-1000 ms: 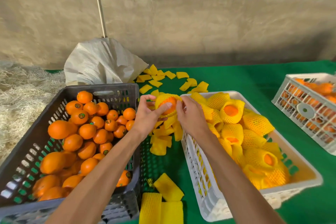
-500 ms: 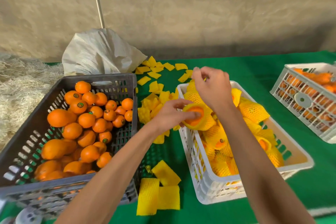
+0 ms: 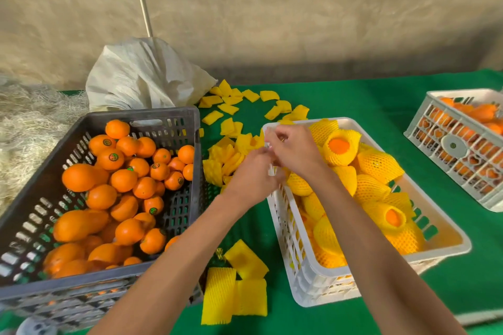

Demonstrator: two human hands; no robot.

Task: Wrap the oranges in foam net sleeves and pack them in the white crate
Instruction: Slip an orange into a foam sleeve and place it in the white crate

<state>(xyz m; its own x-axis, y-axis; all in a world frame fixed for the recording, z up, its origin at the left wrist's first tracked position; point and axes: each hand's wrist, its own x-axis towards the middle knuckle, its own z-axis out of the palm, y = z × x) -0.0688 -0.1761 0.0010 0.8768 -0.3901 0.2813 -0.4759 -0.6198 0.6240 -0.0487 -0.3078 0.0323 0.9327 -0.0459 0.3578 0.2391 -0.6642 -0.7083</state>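
Note:
My left hand (image 3: 251, 174) and my right hand (image 3: 295, 151) meet over the far left rim of the white crate (image 3: 283, 228), fingers curled and almost touching. What the fingertips hold is hidden by the backs of the hands. Several oranges in yellow foam net sleeves (image 3: 378, 163) fill the crate; one wrapped orange (image 3: 298, 185) lies just under my right wrist. Loose sleeves (image 3: 228, 155) are piled between the crates, right beside my fingertips. Bare oranges (image 3: 123, 179) fill the dark grey crate (image 3: 174, 117) at left.
Flat sleeves (image 3: 234, 294) lie on the green cloth (image 3: 367, 106) near me, more (image 3: 231, 102) scattered at the back. A white sack (image 3: 141, 76) stands behind the grey crate, straw (image 3: 24, 122) at far left. A second white crate (image 3: 460, 152) with oranges sits right.
The wrapped orange has left my left hand and lies in the white crate. My right hand came down and left to meet my left hand at the crate's rim.

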